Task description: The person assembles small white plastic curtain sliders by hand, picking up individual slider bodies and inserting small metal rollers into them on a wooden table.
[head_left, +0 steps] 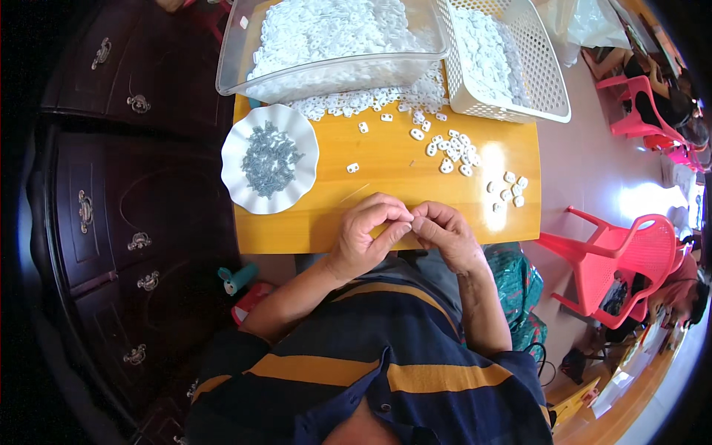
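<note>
My left hand (371, 230) and my right hand (447, 234) meet over the near edge of the yellow table (311, 236). Thumbs and forefingers of both are pinched together, tip to tip. Whatever lies between them is too small and covered to name. Beyond my hands is a loose heap of small white oval plastic pieces with two holes (455, 150). A smaller group of similar white pieces (506, 193) lies to the right. To the left, a white scalloped plate (232, 175) bears a pile of small grey metallic-looking parts (271, 159).
At the back stand a clear plastic bin (334, 80) and a white perforated basket (552, 93), both full of white pieces. Several pieces are scattered before them. Dark drawers (96, 222) flank the left side. A pink chair (623, 259) and other people are on the right.
</note>
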`<state>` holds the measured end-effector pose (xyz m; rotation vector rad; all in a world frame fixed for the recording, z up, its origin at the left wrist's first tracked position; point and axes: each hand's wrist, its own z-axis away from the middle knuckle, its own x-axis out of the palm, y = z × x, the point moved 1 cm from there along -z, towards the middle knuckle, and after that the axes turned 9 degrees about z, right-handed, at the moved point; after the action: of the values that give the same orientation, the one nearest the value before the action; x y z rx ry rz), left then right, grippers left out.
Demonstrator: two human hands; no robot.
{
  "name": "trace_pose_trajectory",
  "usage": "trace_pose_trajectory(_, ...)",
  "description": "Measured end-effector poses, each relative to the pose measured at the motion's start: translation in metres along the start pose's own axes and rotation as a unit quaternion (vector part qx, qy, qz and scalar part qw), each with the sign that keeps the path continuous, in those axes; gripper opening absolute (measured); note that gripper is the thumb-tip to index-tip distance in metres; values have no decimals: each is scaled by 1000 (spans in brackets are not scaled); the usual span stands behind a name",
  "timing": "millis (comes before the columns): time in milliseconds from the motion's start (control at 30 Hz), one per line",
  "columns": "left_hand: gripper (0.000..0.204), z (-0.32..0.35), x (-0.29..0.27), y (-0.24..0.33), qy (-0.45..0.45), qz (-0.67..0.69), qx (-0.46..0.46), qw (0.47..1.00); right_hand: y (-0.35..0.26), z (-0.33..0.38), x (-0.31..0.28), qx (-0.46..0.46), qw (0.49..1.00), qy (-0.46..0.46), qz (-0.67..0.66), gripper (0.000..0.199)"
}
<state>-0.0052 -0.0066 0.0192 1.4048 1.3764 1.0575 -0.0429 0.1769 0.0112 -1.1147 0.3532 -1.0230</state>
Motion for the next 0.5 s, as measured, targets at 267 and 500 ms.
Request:
trace_pose_trajectory(267, 8, -7, 4, 3, -6, -106, 42, 993, 7, 0, -4, -1, 999, 26, -33, 15)
trace_pose_trajectory(500, 7, -11, 10, 7, -7, -129, 15, 992, 8, 2, -7, -44, 996, 82, -1, 19)
